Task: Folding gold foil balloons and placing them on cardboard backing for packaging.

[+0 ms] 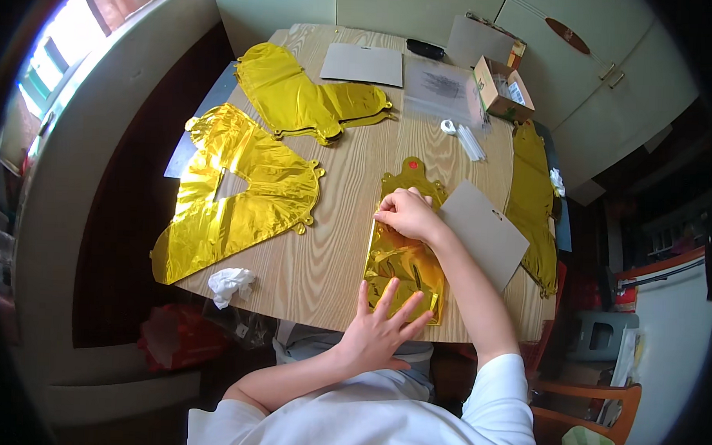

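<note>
A folded gold foil balloon [394,263] lies flat before me near the table's front edge, a tab with a red spot at its far end. My right hand [409,214] reaches over it, fingers curled and pinching at its left edge. Spread wide, my left hand [380,325] rests its fingertips at the balloon's near end, holding nothing. A grey-beige board [487,235] lies just right of the balloon, partly under my right forearm.
More flat gold foil balloons lie at the left [239,210], far left [305,103] and right edge [533,205]. Further back are a grey board [363,64], clear plastic bags [443,90], a tape roll [448,127], clear tubes [470,142] and an open carton [506,90]. Crumpled tissue [231,285] sits front left.
</note>
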Available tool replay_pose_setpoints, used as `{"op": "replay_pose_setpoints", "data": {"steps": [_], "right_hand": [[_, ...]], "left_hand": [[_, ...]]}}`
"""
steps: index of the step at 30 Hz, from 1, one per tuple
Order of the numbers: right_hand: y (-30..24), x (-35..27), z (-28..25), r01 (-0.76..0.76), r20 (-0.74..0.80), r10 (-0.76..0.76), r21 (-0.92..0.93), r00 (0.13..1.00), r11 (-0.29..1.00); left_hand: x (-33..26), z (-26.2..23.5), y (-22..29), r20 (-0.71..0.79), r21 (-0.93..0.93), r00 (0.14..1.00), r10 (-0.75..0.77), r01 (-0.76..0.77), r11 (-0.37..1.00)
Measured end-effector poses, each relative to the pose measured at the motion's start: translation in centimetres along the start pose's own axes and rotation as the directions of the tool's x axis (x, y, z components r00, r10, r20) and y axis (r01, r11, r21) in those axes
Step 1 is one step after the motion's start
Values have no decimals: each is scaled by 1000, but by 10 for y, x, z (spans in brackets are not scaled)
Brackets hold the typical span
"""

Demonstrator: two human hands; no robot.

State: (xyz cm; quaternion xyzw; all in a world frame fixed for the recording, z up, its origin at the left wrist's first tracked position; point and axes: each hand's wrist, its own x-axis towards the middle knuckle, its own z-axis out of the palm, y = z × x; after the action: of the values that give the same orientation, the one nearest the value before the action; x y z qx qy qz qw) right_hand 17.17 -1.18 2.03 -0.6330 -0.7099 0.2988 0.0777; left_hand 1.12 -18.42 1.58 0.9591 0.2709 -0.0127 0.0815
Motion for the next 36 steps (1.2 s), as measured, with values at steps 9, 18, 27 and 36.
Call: {"op": "replay_pose_setpoints", "data": {"steps": [9, 18, 27, 36], "right_hand": [[5, -1, 21, 22, -204, -21, 3, 979, 1000], [3, -1, 31, 24, -296, -28, -18, 955, 1000], [5, -2, 38, 111, -417, -143, -99, 898, 989], [3, 3, 46, 83, -441, -131, -127, 888, 988]], "left_hand": [[1, -1, -1, 8, -9, 1000, 4, -4, 1000], [0, -1, -1, 8, -6, 1000, 2, -2, 1000], [0, 0, -1, 8, -15, 1000, 3, -2, 1000], [0, 0, 0, -5, -10, 1000, 0, 0, 1000]]}}
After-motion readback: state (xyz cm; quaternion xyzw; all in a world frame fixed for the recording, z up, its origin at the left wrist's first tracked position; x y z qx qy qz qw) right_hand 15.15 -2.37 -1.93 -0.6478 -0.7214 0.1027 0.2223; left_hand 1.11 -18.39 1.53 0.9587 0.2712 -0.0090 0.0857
